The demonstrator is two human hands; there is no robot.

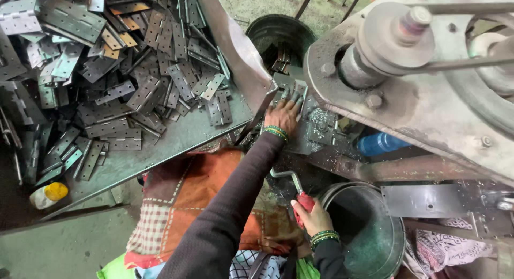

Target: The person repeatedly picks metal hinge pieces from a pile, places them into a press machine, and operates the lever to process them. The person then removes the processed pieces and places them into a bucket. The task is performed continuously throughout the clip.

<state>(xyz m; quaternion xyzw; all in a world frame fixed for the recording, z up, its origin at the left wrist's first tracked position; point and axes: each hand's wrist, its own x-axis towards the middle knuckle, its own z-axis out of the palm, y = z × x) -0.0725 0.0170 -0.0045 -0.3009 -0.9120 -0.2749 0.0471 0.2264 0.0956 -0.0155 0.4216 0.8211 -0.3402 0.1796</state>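
1. Heaps of grey steel hinges (123, 70) cover the sloping metal tray (182, 137), unprocessed by the look of it.
2. Dark round bin (278, 35) beyond holds few hinges.
3. Left hand (284, 114) presses a hinge plate (297, 87) flat on the machine bed.
4. Right hand (313, 217) grips the red-handled lever (304, 201).

Dull grey steel hinges (128, 81) cover the grey-green table (176, 142) at left — a few far ones (120, 39) show tan-gold. A yellow-capped bottle (48, 194) lies near left. The lap cloth (187, 199) is rust-orange with a checked border. Both wrists wear green-and-gold bangles (275, 132); the right hand (313, 217) grips a red handle (305, 203). A blue bottle (381, 143) sits right — the bucket (375, 241) is green-tinted.
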